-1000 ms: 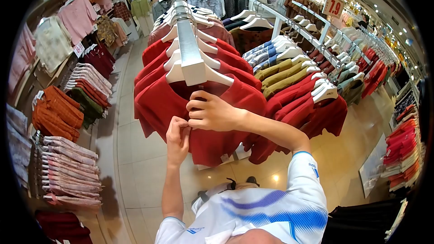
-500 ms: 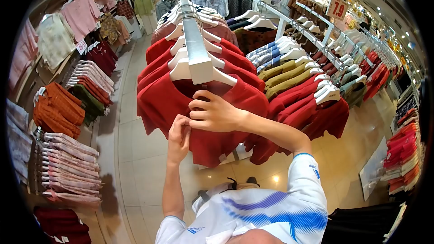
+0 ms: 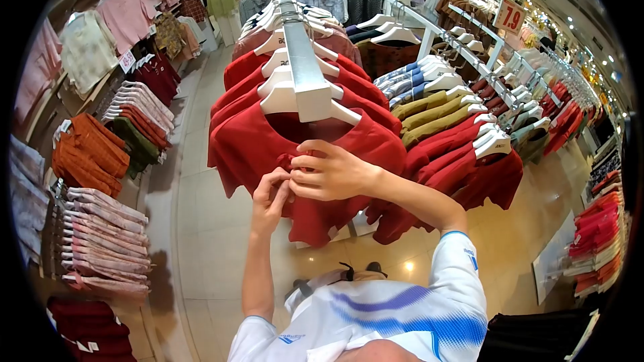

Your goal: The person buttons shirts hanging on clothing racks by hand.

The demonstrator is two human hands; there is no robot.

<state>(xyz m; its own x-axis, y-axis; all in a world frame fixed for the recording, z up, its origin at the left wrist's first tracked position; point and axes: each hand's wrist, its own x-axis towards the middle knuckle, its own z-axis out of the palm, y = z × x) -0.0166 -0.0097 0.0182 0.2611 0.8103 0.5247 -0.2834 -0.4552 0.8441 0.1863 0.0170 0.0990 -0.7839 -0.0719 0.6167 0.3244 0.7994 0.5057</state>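
A red shirt [image 3: 245, 144] hangs on a white hanger [image 3: 278, 99] at the near end of a metal rail. My left hand [image 3: 271, 194] is closed in a pinch at the shirt's front, below the neckline. Just beside and slightly above it, my right hand [image 3: 333, 171] curls its fingers over the same spot. A small bunched piece of red cloth shows at the right fingertips. Both hands' fingertips nearly meet there, and any button between them is hidden. More red shirts hang close behind this one.
The square metal rail [image 3: 312, 99] ends right above the hands. To the right, another rack carries red shirts [image 3: 463, 177] and olive garments [image 3: 436, 121]. Folded-sleeve orange tops [image 3: 90, 154] and pink patterned garments [image 3: 104, 241] hang along the left wall. A tiled aisle [image 3: 208, 248] runs between.
The view has shifted slightly, so the racks appear a little to the right. My right hand has moved slightly right and down, and a bunch of red cloth now shows at its fingertips.
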